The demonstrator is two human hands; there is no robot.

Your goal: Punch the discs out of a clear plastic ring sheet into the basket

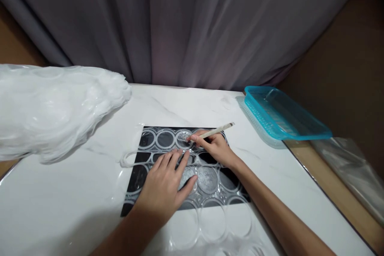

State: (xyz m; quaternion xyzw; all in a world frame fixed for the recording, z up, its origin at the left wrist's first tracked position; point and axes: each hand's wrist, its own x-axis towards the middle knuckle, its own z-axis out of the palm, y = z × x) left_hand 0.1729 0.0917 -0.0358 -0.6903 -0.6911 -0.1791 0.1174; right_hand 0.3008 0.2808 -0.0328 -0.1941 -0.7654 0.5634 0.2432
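Note:
A clear plastic sheet with rows of white rings [165, 139] lies over a black rectangular sheet [128, 209] on the table. My left hand [168, 180] rests flat on the plastic with its fingers spread, across the middle rows. In my right hand [217, 146] is a slim pale pen-like stick [220, 129], gripped like a pencil and slanting up to the right. Its lower end is hidden by my fingers, at a ring in the top row. Some rings there and below my left hand look cloudy inside. The sheet's near part spreads over the white tabletop toward me.
A large heap of white, shiny plastic sheets [57, 112] covers the table's left side. At the back right, a blue plastic basket [288, 116] overhangs the right edge. Clear plastic film [351, 168] lies beyond that edge. A grey curtain [180, 28] hangs behind the white table [60, 196].

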